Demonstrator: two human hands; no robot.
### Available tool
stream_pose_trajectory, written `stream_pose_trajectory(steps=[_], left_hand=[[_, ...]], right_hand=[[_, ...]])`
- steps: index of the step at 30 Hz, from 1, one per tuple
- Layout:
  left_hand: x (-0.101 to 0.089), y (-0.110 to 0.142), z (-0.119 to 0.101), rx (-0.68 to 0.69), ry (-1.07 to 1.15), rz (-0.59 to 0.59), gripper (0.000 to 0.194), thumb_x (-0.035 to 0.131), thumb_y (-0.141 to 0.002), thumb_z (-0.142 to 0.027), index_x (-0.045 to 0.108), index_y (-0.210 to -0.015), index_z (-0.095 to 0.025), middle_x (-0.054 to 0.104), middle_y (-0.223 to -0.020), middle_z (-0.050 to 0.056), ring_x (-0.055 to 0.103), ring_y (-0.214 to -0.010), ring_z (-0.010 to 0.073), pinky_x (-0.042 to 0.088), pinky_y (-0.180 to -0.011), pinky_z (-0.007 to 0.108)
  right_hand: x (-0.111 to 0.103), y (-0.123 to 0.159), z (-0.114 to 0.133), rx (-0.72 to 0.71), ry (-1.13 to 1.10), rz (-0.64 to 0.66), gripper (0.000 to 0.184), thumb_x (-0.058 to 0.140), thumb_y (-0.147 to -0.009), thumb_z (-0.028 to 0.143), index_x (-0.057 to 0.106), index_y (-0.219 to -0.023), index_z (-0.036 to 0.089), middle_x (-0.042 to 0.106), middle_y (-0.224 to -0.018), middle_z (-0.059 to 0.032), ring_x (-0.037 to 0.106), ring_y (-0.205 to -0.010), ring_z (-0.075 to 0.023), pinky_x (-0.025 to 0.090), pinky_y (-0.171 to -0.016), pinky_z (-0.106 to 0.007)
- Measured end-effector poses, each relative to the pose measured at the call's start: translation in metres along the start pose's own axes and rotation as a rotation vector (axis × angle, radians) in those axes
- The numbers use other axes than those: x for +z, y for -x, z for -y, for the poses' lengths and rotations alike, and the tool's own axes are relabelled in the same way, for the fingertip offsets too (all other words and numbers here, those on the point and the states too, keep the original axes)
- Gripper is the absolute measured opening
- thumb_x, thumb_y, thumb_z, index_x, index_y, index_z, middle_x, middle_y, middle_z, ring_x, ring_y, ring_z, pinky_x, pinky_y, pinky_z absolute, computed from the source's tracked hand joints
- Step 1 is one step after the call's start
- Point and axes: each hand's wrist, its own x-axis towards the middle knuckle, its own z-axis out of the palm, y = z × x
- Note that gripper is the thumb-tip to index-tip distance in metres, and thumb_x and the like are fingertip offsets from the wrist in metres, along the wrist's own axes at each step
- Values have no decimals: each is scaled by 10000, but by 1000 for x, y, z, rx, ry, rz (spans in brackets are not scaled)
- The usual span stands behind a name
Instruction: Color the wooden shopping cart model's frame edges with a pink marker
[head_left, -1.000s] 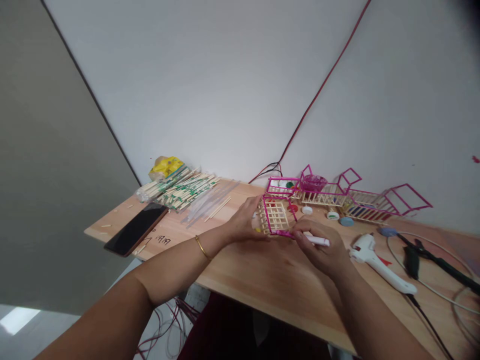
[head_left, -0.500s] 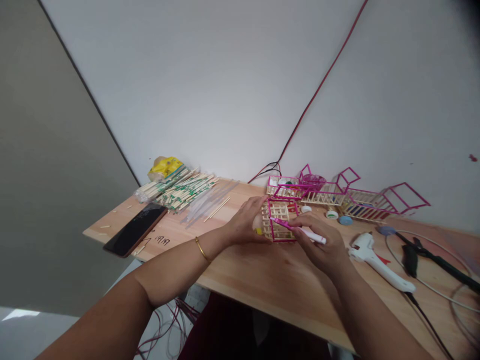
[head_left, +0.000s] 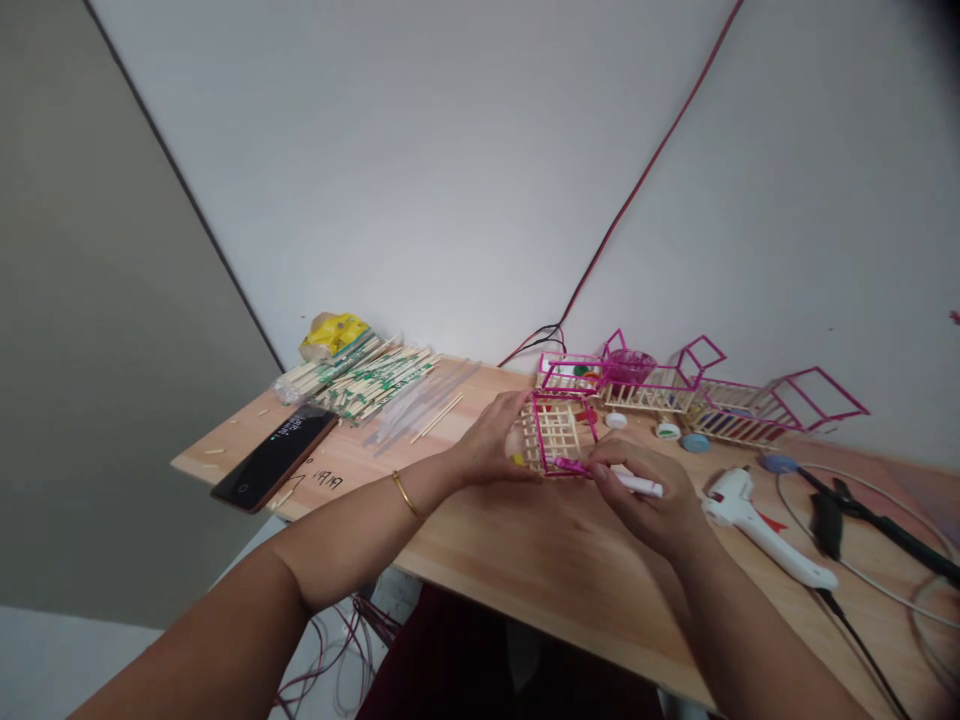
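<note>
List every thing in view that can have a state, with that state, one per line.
Stick frame: held in the left hand, edges pink, inner bars pale
White-handled tool: gripped by the right hand, pink end at the frame
Phone: face up, screen lit
Glue gun: lying flat, cord attached
Yellow packet: crumpled

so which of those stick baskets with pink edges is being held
The nearest basket, gripped by the left hand, with the right hand beside it; the other baskets stand untouched along the wall.
</note>
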Motion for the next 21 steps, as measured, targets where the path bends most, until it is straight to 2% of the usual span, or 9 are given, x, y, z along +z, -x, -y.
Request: stream_pose_trajectory(steps=[6, 12, 18, 21], left_hand=[[-1, 0, 1, -6, 20, -7, 1163, 887, -509, -569, 328, -1463, -209, 463, -1421, 168, 438, -1327, 373, 376, -1134, 568], [-1, 0, -1, 13, 14, -7, 1160, 871, -533, -575, 320, -1480, -195, 469, -1430, 175, 443, -1329, 380, 381, -1136, 550], [2, 1, 6, 41, 12, -23, 1170, 888, -524, -555, 318, -1475, -182, 451, -1436, 190, 436, -1332, 378, 385, -1128, 551], [4, 2, 11, 49, 2, -20, 1185, 900, -520, -529, 296, -1485, -197, 433, -1451, 185, 415, -1350, 377, 371, -1139, 556]], right_hand=[[-2, -3, 4, 20, -64, 36, 200, 532, -907, 207, 576, -713, 217, 617, -622, 8, 558, -561, -118, 430, -554, -256], [0, 1, 1, 20, -46, 3, 127, 558, -900, 203, 620, -790, 219, 687, -724, -15, 624, -657, -138, 470, -620, -269], [-1, 0, 1, 2, -69, 54, 171, 536, -900, 176, 571, -737, 212, 614, -650, 13, 564, -590, -107, 434, -577, -248], [-1, -2, 3, -16, -67, 32, 167, 537, -893, 164, 572, -736, 210, 613, -644, 17, 560, -584, -101, 432, -576, -240]])
